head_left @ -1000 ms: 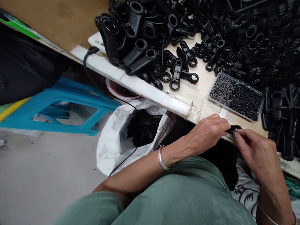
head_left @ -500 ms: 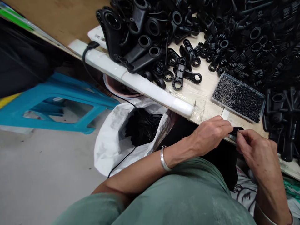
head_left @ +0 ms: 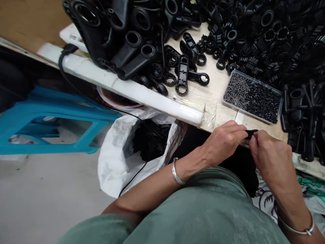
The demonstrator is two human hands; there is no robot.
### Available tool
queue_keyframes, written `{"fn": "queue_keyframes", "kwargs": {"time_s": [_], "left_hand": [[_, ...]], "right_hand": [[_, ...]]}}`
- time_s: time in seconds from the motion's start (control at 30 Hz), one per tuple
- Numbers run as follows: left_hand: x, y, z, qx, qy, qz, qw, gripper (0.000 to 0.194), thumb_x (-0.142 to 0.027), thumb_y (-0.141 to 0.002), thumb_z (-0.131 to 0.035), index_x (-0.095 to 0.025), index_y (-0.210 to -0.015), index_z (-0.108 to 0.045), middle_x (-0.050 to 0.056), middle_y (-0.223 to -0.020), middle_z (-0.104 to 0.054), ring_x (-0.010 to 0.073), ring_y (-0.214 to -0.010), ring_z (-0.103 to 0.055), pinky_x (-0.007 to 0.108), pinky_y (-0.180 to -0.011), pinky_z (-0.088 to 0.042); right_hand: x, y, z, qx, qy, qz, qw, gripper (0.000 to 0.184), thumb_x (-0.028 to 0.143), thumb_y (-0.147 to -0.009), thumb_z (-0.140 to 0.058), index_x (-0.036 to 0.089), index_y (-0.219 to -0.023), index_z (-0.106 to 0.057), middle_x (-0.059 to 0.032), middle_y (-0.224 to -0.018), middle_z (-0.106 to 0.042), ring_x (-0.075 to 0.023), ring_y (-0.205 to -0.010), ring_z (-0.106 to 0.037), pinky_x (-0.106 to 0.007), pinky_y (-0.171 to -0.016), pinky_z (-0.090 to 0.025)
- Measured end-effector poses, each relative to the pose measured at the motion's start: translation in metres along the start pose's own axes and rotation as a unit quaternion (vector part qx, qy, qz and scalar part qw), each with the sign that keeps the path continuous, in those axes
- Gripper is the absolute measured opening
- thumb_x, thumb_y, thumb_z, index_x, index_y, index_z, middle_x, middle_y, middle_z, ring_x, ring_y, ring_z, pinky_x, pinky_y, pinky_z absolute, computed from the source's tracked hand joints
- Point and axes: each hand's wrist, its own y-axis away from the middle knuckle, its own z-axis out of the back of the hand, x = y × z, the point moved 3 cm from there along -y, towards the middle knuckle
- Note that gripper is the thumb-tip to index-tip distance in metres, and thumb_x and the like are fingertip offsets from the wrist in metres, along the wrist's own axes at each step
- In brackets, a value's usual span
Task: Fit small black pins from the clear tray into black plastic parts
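At the table's front edge, my left hand is closed on a small black plastic part. Fingers and thumb of my right hand pinch the same part at its right end; most of it is hidden by the fingers, and I cannot tell whether anything smaller is held there. Just beyond the hands lies a clear plastic box with small silver screws on the left and small black pieces on the right. Several black ring-ended levers lie to the left of the box.
Large black plastic arms pile up behind a white foam strip on the edge. Black rings and small parts heap at the back right. Below stand a white sack of black parts and a blue stool. A black cable hangs down.
The view has shifted, so the table's things sit further left. My right hand has turned over more at the black part, its knuckles now upward. Both hands keep their hold.
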Motion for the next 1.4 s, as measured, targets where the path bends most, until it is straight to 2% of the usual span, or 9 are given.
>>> {"fn": "queue_keyframes", "kwargs": {"time_s": [0.2, 0.33, 0.5, 0.6, 0.7, 0.87, 1.07, 1.23, 1.4], "left_hand": [[-0.002, -0.002, 0.003, -0.005, 0.0, -0.015, 1.0, 0.021, -0.013, -0.098, -0.053, -0.012, -0.084, -0.068, 0.008, -0.093, -0.073, 0.0147, -0.08, -0.06, 0.025, -0.079, -0.053], [-0.003, -0.001, 0.005, -0.009, 0.004, -0.021, 1.0, 0.022, -0.011, -0.098, -0.052, -0.012, -0.083, -0.068, 0.007, -0.093, -0.072, 0.0141, -0.079, -0.059, 0.024, -0.079, -0.052], [-0.002, -0.001, 0.003, -0.028, -0.003, -0.028, 0.999, 0.027, -0.009, -0.098, -0.049, -0.013, -0.079, -0.067, 0.008, -0.091, -0.072, 0.0146, -0.077, -0.058, 0.025, -0.076, -0.053], [0.0, -0.002, 0.002, -0.041, -0.001, -0.028, 0.999, 0.028, -0.012, -0.099, -0.049, -0.013, -0.078, -0.067, 0.006, -0.087, -0.072, 0.0137, -0.075, -0.06, 0.025, -0.075, -0.055], [-0.002, -0.001, 0.004, -0.077, 0.009, -0.032, 0.996, 0.025, -0.014, -0.099, -0.052, -0.013, -0.078, -0.066, 0.006, -0.086, -0.073, 0.013, -0.075, -0.062, 0.025, -0.074, -0.056], [-0.009, 0.002, 0.006, -0.149, 0.022, -0.015, 0.989, 0.012, -0.013, -0.095, -0.06, -0.013, -0.084, -0.066, 0.006, -0.092, -0.075, 0.013, -0.079, -0.066, 0.026, -0.076, -0.058], [-0.024, 0.0, 0.006, -0.189, 0.021, -0.027, 0.981, 0.006, -0.011, -0.094, -0.06, -0.014, -0.091, -0.064, 0.006, -0.096, -0.075, 0.0123, -0.081, -0.067, 0.025, -0.076, -0.058], [-0.029, -0.001, 0.008, -0.185, 0.004, -0.037, 0.982, 0.009, -0.01, -0.095, -0.059, -0.014, -0.087, -0.062, 0.006, -0.092, -0.074, 0.0123, -0.077, -0.065, 0.026, -0.074, -0.058], [-0.029, 0.001, 0.009, -0.19, 0.012, -0.034, 0.981, 0.007, -0.008, -0.094, -0.06, -0.014, -0.096, -0.063, 0.006, -0.099, -0.074, 0.0121, -0.083, -0.067, 0.026, -0.077, -0.059]], "right_hand": [[-0.043, -0.006, -0.015, 0.145, -0.335, -0.067, 0.929, 0.023, 0.035, -0.09, -0.052, 0.02, -0.077, -0.064, 0.0016, -0.054, -0.066, -0.0145, -0.049, -0.064, -0.023, -0.052, -0.044], [-0.042, -0.011, -0.012, 0.201, -0.34, -0.062, 0.917, 0.027, 0.038, -0.088, -0.05, 0.02, -0.072, -0.061, 0.0011, -0.053, -0.064, -0.0148, -0.045, -0.062, -0.024, -0.048, -0.042], [-0.027, -0.02, -0.001, 0.156, -0.236, -0.033, 0.959, 0.022, 0.029, -0.084, -0.049, 0.021, -0.064, -0.053, -0.0006, -0.048, -0.059, -0.0151, -0.044, -0.058, -0.026, -0.048, -0.034], [-0.03, -0.016, -0.006, 0.155, -0.271, -0.058, 0.948, 0.023, 0.03, -0.085, -0.051, 0.02, -0.065, -0.056, -0.0004, -0.05, -0.059, -0.0143, -0.045, -0.058, -0.025, -0.049, -0.037], [-0.04, -0.003, -0.02, 0.158, -0.439, -0.125, 0.876, 0.027, 0.042, -0.087, -0.059, 0.019, -0.078, -0.067, -0.0007, -0.057, -0.065, -0.0136, -0.048, -0.062, -0.023, -0.051, -0.049], [-0.051, 0.023, -0.03, -0.02, -0.615, -0.264, 0.743, 0.047, 0.046, -0.075, -0.079, 0.019, -0.111, -0.067, -0.0037, -0.079, -0.074, -0.016, -0.06, -0.07, -0.03, -0.06, -0.062], [-0.025, 0.023, -0.033, -0.025, -0.766, -0.272, 0.582, 0.064, 0.031, -0.068, -0.086, 0.024, -0.125, -0.058, -0.0031, -0.097, -0.075, -0.0185, -0.082, -0.074, -0.034, -0.074, -0.064], [-0.016, 0.017, -0.035, -0.058, -0.798, -0.295, 0.522, 0.047, 0.024, -0.063, -0.087, 0.021, -0.106, -0.068, -0.001, -0.092, -0.074, -0.0145, -0.082, -0.071, -0.024, -0.068, -0.062], [-0.015, 0.016, -0.033, -0.046, -0.809, -0.3, 0.503, 0.035, 0.022, -0.063, -0.087, 0.019, -0.095, -0.071, -0.0017, -0.09, -0.073, -0.0128, -0.079, -0.069, -0.022, -0.069, -0.061]]}}
